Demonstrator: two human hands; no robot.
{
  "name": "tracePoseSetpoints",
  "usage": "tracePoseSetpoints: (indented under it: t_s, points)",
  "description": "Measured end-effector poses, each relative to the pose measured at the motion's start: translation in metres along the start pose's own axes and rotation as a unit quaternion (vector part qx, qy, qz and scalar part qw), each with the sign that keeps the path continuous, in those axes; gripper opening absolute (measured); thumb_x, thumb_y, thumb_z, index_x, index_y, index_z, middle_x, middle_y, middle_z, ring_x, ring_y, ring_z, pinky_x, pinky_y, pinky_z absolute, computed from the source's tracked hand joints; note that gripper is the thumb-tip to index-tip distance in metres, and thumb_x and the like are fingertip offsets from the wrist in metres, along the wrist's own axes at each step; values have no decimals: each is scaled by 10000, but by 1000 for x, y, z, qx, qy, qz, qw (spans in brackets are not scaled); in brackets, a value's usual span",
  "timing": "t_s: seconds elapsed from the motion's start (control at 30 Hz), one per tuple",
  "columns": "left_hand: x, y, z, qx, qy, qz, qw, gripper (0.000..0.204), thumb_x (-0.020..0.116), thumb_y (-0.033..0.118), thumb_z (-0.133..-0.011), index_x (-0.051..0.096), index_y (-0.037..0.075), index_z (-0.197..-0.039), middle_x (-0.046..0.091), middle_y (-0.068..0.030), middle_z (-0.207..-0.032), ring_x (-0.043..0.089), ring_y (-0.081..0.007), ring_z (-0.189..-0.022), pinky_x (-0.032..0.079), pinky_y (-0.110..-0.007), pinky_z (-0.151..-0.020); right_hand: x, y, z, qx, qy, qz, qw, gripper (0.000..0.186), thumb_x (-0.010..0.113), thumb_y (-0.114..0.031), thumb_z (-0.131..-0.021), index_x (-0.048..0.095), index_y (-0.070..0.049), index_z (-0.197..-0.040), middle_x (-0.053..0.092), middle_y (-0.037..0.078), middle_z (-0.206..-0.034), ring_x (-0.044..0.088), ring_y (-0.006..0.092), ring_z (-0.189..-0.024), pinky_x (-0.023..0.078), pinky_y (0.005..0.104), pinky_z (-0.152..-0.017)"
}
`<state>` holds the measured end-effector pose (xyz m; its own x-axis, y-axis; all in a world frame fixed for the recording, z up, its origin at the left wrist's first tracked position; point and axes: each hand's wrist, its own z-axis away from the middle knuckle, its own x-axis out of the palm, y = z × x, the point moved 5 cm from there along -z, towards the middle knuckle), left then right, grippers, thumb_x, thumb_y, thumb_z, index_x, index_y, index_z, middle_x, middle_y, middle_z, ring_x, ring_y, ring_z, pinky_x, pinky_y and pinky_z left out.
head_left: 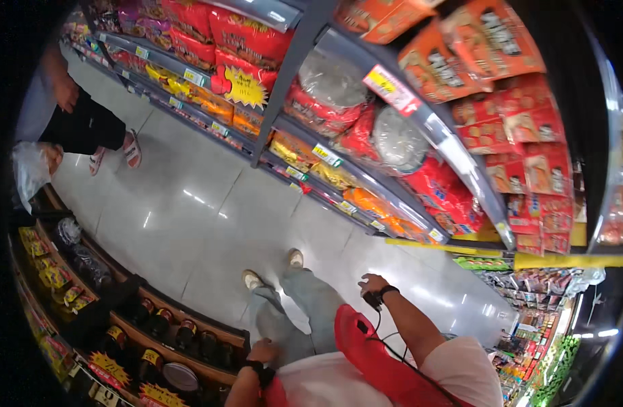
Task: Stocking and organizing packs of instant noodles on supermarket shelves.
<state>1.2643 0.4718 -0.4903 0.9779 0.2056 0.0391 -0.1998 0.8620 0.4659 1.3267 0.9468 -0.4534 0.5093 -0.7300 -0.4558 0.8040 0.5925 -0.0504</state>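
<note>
My right hand is raised in front of my waist and closed on a small black device. A thin black cable runs from the device down to my red vest. A black band sits on that wrist. My left hand, also with a black wristband, hangs against my grey trouser leg. Its fingers are curled and too small to read. Both my light shoes stand on the glossy pale floor.
Shelves of red and orange snack packets with price tags line the right side. A low shelf of dark bottles runs along the lower left. Another person in black shorts holds a white bag at upper left.
</note>
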Motion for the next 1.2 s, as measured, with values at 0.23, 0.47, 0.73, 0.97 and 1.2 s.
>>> tracePoseSetpoints:
  t_s: [0.23, 0.47, 0.73, 0.97, 1.2]
  points:
    - [5, 40, 19, 60, -14, -79, 995, 813, 565, 573, -787, 405, 3, -1345, 393, -278, -1359, 390, -415, -1258, 300, -388, -1072, -69, 21, 133, 15, 142, -191, 971, 382, 590, -366, -842, 635, -82, -1094, 687, 155, -911, 667, 248, -865, 516, 326, -789]
    - [32, 93, 63, 42, 8, 266, 963, 987, 542, 618, -808, 118, 5, -1456, 366, -228, -1398, 393, -291, -1264, 345, -338, -1009, -75, 98, 161, -11, 141, -114, 983, 389, 595, -402, -830, 641, -104, -1075, 684, 148, -945, 660, 268, -883, 507, 334, -814]
    - [41, 189, 60, 61, 145, -98, 983, 771, 568, 548, -812, 432, -24, -1310, 580, -244, -1153, 578, -359, -1043, 455, -411, -879, -107, 183, 110, -98, 201, -113, 968, 355, 558, -384, -815, 686, -90, -967, 675, 151, -970, 643, 299, -921, 507, 372, -809]
    - [103, 253, 73, 213, 75, -209, 951, 651, 520, 523, -844, 513, -4, -1227, 587, -266, -1114, 557, -376, -1080, 440, -450, -895, -131, 143, 36, -66, 144, -127, 979, 364, 536, -362, -793, 670, -92, -999, 655, 149, -1028, 608, 346, -984, 470, 410, -896]
    - [117, 231, 153, -37, 45, 126, 990, 492, 557, 348, -899, 497, -30, -1210, 637, -162, -858, 622, -169, -599, 518, -325, -606, -156, 35, 39, -196, 34, -517, 833, 337, 545, -333, -827, 632, -9, -797, 634, 129, -725, 618, 233, -726, 480, 368, -647]
